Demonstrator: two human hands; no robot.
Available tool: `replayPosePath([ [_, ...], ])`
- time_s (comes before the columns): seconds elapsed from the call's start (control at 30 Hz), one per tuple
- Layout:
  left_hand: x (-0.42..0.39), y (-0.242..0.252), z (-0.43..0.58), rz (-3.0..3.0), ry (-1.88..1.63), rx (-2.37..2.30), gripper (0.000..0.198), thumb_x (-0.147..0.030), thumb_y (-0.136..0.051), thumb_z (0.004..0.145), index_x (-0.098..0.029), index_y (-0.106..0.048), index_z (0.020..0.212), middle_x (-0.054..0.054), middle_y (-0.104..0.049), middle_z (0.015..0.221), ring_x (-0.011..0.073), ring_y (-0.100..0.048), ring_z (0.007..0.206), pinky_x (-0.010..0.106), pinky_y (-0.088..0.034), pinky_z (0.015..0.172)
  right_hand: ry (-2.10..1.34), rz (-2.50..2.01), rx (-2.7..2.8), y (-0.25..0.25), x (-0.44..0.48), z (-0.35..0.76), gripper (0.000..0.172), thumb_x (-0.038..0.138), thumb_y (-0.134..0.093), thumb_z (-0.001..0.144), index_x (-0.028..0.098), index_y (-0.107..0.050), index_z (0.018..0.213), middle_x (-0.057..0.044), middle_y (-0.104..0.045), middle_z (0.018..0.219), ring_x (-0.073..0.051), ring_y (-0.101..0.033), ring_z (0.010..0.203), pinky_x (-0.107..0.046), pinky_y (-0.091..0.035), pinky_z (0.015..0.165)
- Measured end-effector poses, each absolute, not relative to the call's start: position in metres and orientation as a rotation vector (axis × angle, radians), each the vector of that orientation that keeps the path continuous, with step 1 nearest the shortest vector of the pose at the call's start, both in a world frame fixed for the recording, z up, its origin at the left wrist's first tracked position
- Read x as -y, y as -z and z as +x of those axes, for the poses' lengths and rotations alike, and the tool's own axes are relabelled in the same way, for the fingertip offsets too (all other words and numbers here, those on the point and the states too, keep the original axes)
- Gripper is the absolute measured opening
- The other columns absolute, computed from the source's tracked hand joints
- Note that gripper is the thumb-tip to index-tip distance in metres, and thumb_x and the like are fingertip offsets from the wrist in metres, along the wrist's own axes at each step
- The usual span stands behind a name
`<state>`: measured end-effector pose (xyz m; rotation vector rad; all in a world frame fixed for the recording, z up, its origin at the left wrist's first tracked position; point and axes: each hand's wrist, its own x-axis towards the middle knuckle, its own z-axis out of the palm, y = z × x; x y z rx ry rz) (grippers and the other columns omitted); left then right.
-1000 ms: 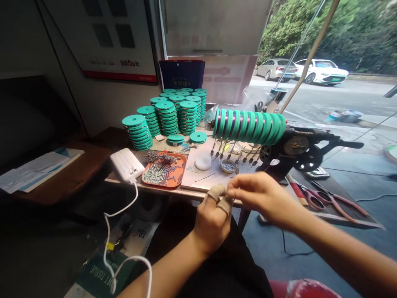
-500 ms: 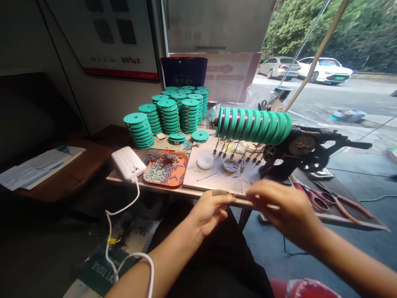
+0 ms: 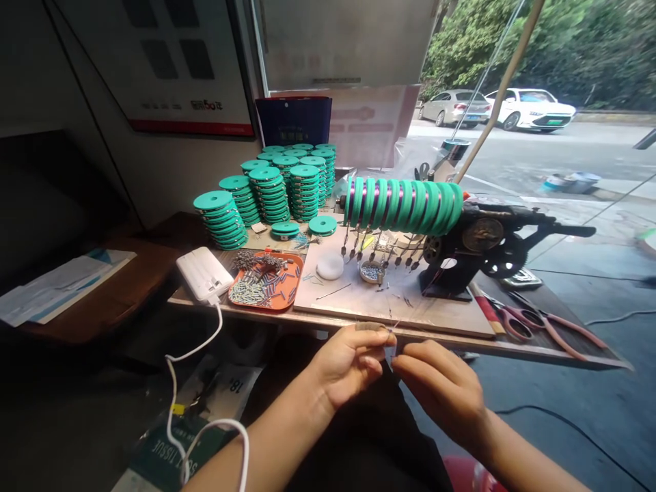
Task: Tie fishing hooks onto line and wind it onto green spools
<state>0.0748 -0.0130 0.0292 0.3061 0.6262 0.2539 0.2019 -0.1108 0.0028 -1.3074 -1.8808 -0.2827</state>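
My left hand (image 3: 346,361) is curled in front of the table edge, with taped fingertips pinched on something tiny that I cannot make out. My right hand (image 3: 441,389) sits just to its right, fingers pinched toward the same spot. Behind them a row of green spools (image 3: 402,203) wound with purple line sits on a black winding machine (image 3: 486,242). Small swivels hang from lines under the spools. A little dish of beads (image 3: 372,271) and a white round lid (image 3: 330,267) lie on the grey board (image 3: 441,311).
Stacks of green spools (image 3: 271,191) stand at the back left. An orange tray (image 3: 264,287) of small tubes and a white power bank (image 3: 205,275) with a cable lie at the left. Red-handled scissors (image 3: 533,321) lie at the right. Papers (image 3: 56,283) rest on a brown side table.
Both hands dropped from above the board to below the table edge. My right hand swung out to the right, then came back close to the left hand.
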Motion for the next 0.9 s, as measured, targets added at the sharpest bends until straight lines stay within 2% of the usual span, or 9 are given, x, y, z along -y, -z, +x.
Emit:
replayPosePath([
  [0.13,0.012,-0.027,0.075,0.296,-0.245,-0.632,0.009,0.001,-0.057,0.070,-0.006,-0.060,0.063,0.002,-0.056,0.059,-0.0008,-0.047,0.042,0.004,-0.029,0.033,0.559,-1.213,2.080,-0.011,0.106,0.206,0.020,0.009,-0.046,0.082,0.018,-0.061,0.093,-0.008,-0.064,0.073,-0.016,-0.054,0.062,-0.030,-0.045,0.057],
  [0.23,0.014,-0.027,0.074,0.318,-0.264,-0.624,0.008,-0.001,-0.059,0.069,-0.006,-0.060,0.063,0.001,-0.056,0.061,-0.0018,-0.044,0.042,0.003,-0.029,0.033,0.436,-1.213,2.050,-0.010,0.099,0.204,0.017,0.009,-0.048,0.081,0.015,-0.062,0.088,-0.008,-0.064,0.073,-0.016,-0.053,0.062,-0.029,-0.043,0.056],
  [0.37,0.019,-0.027,0.074,0.401,-0.294,-0.610,0.006,-0.003,-0.064,0.063,-0.008,-0.062,0.066,-0.001,-0.054,0.060,-0.0003,-0.045,0.045,0.006,-0.030,0.036,-0.300,-1.409,1.570,-0.002,0.098,0.202,0.009,0.017,-0.051,0.082,0.017,-0.060,0.080,-0.003,-0.059,0.070,-0.014,-0.053,0.065,-0.025,-0.043,0.059],
  [0.5,0.020,-0.026,0.075,0.907,-0.404,-0.640,0.007,-0.010,-0.066,0.064,-0.010,-0.059,0.061,-0.002,-0.051,0.056,0.0036,-0.043,0.045,0.013,-0.031,0.038,-1.179,-1.372,1.138,0.003,0.103,0.203,0.023,0.034,-0.054,0.080,0.016,-0.054,0.065,0.001,-0.051,0.058,-0.012,-0.048,0.057,-0.024,-0.040,0.058],
  [0.57,0.018,-0.024,0.074,1.313,-0.561,-0.691,0.008,-0.014,-0.064,0.066,-0.013,-0.058,0.060,0.000,-0.052,0.064,0.0080,-0.047,0.054,0.018,-0.039,0.047,-1.358,-1.344,1.052,0.001,0.108,0.201,0.023,0.035,-0.057,0.077,0.015,-0.053,0.064,0.002,-0.049,0.056,-0.011,-0.047,0.056,-0.024,-0.039,0.057],
  [0.63,0.016,-0.023,0.072,1.636,-0.733,-0.737,0.006,-0.012,-0.061,0.067,-0.015,-0.059,0.062,0.003,-0.052,0.077,0.0144,-0.053,0.072,0.027,-0.045,0.065,-1.305,-1.410,1.117,-0.007,0.116,0.195,0.022,0.034,-0.057,0.076,0.016,-0.052,0.064,0.001,-0.050,0.058,-0.012,-0.047,0.057,-0.024,-0.039,0.057],
  [0.7,0.014,-0.021,0.070,1.804,-0.845,-0.743,0.007,-0.011,-0.059,0.069,-0.016,-0.061,0.065,0.005,-0.051,0.086,0.0183,-0.052,0.087,0.032,-0.043,0.078,-1.106,-1.462,1.325,-0.019,0.124,0.188,0.021,0.031,-0.054,0.079,0.017,-0.052,0.064,0.000,-0.053,0.063,-0.013,-0.050,0.061,-0.023,-0.040,0.058],
  [0.8,0.015,-0.017,0.070,1.777,-0.863,-0.700,0.005,-0.012,-0.058,0.071,-0.015,-0.061,0.067,0.005,-0.051,0.084,0.0176,-0.052,0.084,0.030,-0.045,0.075,-0.679,-1.446,1.594,-0.037,0.130,0.184,0.015,0.022,-0.047,0.083,0.019,-0.055,0.071,-0.003,-0.058,0.073,-0.014,-0.055,0.068,-0.023,-0.044,0.061],
  [0.9,0.017,-0.014,0.072,1.720,-0.851,-0.679,0.006,-0.013,-0.059,0.072,-0.015,-0.060,0.066,0.004,-0.051,0.080,0.0161,-0.052,0.079,0.028,-0.045,0.072,-0.207,-1.564,1.546,-0.042,0.126,0.191,0.010,0.020,-0.047,0.083,0.020,-0.057,0.080,-0.005,-0.059,0.079,-0.015,-0.057,0.066,-0.023,-0.046,0.060],
])
